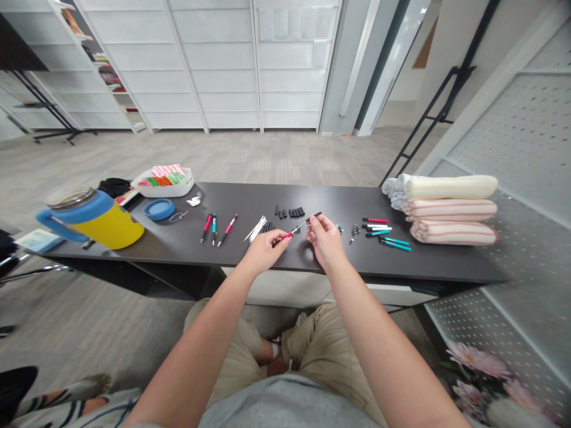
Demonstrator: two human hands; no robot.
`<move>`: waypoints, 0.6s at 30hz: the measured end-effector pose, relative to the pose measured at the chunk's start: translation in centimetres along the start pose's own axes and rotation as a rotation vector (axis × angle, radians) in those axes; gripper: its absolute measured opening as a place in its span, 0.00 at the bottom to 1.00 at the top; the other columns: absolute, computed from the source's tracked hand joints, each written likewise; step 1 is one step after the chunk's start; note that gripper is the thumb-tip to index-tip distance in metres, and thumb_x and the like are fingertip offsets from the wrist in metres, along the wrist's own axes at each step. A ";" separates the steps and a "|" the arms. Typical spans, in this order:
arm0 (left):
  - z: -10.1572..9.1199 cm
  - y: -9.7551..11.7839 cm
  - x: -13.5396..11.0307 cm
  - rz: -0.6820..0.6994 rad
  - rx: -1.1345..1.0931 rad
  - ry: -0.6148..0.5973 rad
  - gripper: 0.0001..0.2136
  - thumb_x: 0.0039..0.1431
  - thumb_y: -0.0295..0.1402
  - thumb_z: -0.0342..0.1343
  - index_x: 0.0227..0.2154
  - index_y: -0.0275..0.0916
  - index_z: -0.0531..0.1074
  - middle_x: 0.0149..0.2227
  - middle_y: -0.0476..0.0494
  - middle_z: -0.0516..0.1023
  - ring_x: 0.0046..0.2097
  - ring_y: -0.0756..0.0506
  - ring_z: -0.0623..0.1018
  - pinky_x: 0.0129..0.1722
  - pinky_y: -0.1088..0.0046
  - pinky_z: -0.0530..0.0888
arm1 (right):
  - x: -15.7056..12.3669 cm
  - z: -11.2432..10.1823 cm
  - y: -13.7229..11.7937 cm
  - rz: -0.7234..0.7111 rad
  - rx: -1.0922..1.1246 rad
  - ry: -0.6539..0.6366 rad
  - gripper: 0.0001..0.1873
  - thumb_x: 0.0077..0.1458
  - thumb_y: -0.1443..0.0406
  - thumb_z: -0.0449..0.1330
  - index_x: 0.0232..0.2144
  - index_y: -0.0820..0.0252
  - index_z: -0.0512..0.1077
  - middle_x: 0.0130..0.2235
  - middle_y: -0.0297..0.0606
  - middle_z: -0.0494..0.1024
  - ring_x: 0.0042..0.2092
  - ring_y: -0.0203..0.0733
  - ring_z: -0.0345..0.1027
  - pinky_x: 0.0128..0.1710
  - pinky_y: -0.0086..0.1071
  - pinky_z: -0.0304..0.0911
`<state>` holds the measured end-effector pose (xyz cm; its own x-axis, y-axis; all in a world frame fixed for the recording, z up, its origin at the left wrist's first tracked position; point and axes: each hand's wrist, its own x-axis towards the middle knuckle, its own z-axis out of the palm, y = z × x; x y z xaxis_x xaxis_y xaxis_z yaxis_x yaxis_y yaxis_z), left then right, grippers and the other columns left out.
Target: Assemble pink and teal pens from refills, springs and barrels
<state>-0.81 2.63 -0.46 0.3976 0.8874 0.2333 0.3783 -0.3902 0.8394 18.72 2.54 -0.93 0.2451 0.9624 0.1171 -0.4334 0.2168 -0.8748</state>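
Note:
Pinched in the fingers of my left hand (264, 252) is a red pen barrel (288, 235), its dark end pointing up to the right. My right hand (326, 239) is closed on a small black pen part (316, 215), held just above the tabletop. A thin, shiny piece (301, 226) spans the gap between the two; whether it is a spring or a refill tip I cannot tell. Beyond my hands lie several short black grips (297, 212). White refill tubes (256, 228) rest left of my left hand, partly beside dark sticks (268, 227). Small metallic pieces (355, 229) lie right of my right hand.
Whole pens (228, 229) lie on the left of the dark table (178, 246). Red, white and teal barrels (395, 243) are at right, before rolled towels (450, 209). A yellow-blue jug (104, 220), blue lid (159, 208) and white basket (167, 189) stand far left.

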 end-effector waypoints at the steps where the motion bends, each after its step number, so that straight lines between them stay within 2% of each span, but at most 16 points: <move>1: 0.0 0.1 0.0 0.002 0.005 0.000 0.14 0.68 0.43 0.55 0.43 0.40 0.81 0.38 0.47 0.84 0.37 0.46 0.78 0.37 0.72 0.71 | 0.0 0.0 0.0 -0.001 0.001 -0.001 0.19 0.50 0.52 0.74 0.31 0.57 0.74 0.34 0.33 0.74 0.31 0.33 0.63 0.25 0.26 0.59; 8: -0.1 0.2 0.0 0.000 0.005 -0.004 0.14 0.68 0.42 0.55 0.43 0.40 0.81 0.38 0.47 0.84 0.37 0.46 0.78 0.37 0.72 0.70 | 0.2 0.0 0.5 0.016 -0.087 -0.028 0.21 0.49 0.49 0.73 0.31 0.56 0.73 0.29 0.32 0.72 0.27 0.33 0.59 0.23 0.28 0.56; 13: -0.2 0.3 -0.1 0.008 -0.001 -0.010 0.13 0.68 0.42 0.55 0.43 0.40 0.80 0.38 0.47 0.83 0.36 0.47 0.78 0.37 0.72 0.70 | 0.1 -0.2 0.8 0.020 -0.153 -0.117 0.19 0.52 0.49 0.72 0.31 0.57 0.73 0.29 0.31 0.73 0.25 0.32 0.58 0.25 0.30 0.54; 18: -0.3 0.5 -0.1 0.016 -0.007 -0.002 0.13 0.68 0.42 0.55 0.42 0.40 0.80 0.37 0.48 0.83 0.36 0.47 0.77 0.37 0.73 0.70 | -0.1 -0.3 0.7 -0.001 -0.236 -0.216 0.17 0.56 0.51 0.70 0.31 0.57 0.74 0.25 0.29 0.69 0.26 0.34 0.58 0.27 0.31 0.54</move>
<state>-0.88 2.41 0.11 0.4050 0.8808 0.2454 0.3666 -0.4023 0.8389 18.62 2.57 -1.71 0.0444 0.9802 0.1928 -0.2142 0.1979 -0.9565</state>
